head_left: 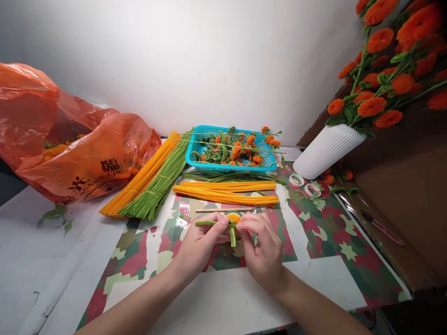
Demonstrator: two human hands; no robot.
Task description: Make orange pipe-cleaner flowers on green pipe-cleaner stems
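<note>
Far to the left, a big orange plastic bag (70, 139) slumps on the surface (52, 260). Next to it lie long bundles of orange fuzzy sticks (139, 184) and green fuzzy sticks (162, 184). In the middle, at the back, a blue basket (231, 151) is full of little orange flowers with green stems. In front of it lie more orange sticks (226, 193), flat on the camouflage mat (314, 242).

Now we come to our hands. Our left hand (200, 244) pinches a short green fuzzy stem (209, 223) between thumb and finger. Our right hand (260, 246) is closed too, with its fingertips holding the small orange flower head (233, 217) from the other side. The flower sits just above the mat, between both hands. We think we are wrapping the green stem around the base of the flower. The next move calls for a tight, careful twist, so the green stays snug and the flower does not slip.

On the right, a white vase (326, 149) of finished orange flowers (384, 60) leans, with two white tape rolls (303, 184) near it.
</note>
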